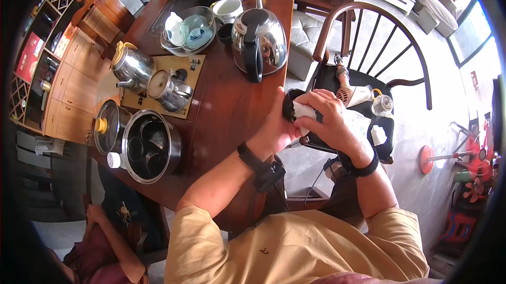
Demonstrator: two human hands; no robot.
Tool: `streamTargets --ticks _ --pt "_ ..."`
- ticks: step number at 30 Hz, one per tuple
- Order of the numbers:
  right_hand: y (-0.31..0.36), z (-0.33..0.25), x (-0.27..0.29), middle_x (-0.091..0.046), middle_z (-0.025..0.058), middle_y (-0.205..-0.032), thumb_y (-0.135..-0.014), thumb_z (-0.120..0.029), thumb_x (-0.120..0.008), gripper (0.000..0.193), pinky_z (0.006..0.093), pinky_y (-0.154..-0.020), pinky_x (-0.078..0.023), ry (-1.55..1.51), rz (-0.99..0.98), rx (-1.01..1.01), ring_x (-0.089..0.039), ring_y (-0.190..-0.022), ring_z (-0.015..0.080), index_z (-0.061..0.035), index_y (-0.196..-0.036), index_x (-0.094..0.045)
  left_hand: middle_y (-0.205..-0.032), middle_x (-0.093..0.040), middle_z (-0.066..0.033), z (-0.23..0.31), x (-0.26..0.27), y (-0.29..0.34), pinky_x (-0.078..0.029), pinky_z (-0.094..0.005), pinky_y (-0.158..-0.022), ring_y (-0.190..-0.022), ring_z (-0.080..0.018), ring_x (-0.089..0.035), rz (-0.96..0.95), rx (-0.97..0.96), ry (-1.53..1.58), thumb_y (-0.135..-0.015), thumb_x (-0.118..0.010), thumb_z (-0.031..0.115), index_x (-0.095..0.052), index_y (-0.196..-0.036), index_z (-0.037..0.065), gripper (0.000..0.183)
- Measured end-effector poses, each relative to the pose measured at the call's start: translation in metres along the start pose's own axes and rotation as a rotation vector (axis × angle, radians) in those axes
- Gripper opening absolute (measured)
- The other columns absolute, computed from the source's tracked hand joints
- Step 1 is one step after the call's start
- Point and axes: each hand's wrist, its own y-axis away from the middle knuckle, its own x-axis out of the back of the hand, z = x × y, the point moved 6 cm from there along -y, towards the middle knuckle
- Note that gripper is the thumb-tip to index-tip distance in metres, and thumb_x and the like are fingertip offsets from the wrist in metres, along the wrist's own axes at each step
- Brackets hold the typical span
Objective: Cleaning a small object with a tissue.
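Just off the table's right edge, my left hand (274, 128) is wrapped round a small dark cup (289, 106). My right hand (334, 120) pinches a white tissue (304, 111) and presses it against the cup's rim. The fingers of my right hand partly cover the tissue. Inside the steel pot (178, 149) at the table's near left are several dark cups (150, 139), apart from my hands. A shiny kettle (271, 41) with a black handle stands beyond my left hand.
A glass bowl (209, 15) of pale cups, a glass lid (109, 126) and two metal pots (132, 65) stand on the wooden table (221, 105). Right, a chair (427, 73) bears a glass jug (382, 106) and crumpled tissue (378, 135). Another person (113, 247) sits lower left.
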Motion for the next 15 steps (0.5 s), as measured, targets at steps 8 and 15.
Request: streamTargets --ticks 8,15 --pt "0.003 0.005 0.006 -0.066 0.0157 -0.079 -0.077 -0.017 -0.071 0.021 0.0403 -0.076 -0.051 0.006 0.15 -0.102 -0.064 -0.079 0.0361 -0.0024 -0.091 -0.062 -0.104 -0.063 -0.0024 0.001 -0.018 0.004 -0.052 -0.0265 -0.072 -0.088 -0.0116 -0.063 0.058 0.021 0.011 -0.091 -0.027 0.075 -0.054 -0.123 0.011 0.076" --pt "0.002 0.008 0.006 -0.065 0.0124 -0.08 -0.077 -0.017 -0.073 0.023 0.0364 -0.075 -0.048 -0.031 0.132 -0.119 -0.062 -0.078 0.0275 -0.0016 -0.092 -0.062 -0.112 -0.06 0.0017 -0.006 -0.004 0.0 -0.048 -0.0265 -0.075 -0.1 -0.0087 -0.057 0.008 0.016 -0.132 -0.088 -0.03 0.078 -0.052 -0.127 0.019 0.074"
